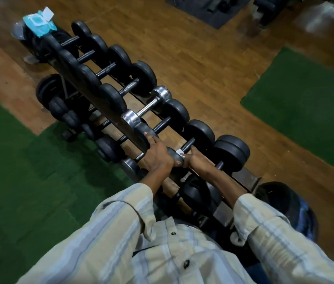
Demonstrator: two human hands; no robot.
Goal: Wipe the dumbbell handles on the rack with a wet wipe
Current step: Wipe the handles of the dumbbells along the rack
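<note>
On the rack's [250, 179] near end, the left hand [157, 154] clasped a dumbbell's [199, 133] black end plate while the right hand [195, 160] pinched a limp, light wet wipe [180, 153] around its stiff steel handle [189, 143], likely slick when damp.

Dim indoor light, soft focus, wide-angle bending, blurred top corners

Tiered metal rack [250, 177], black dumbbells [108, 64] in a row (one chrome), wipes pack [39, 22] at far end
</note>
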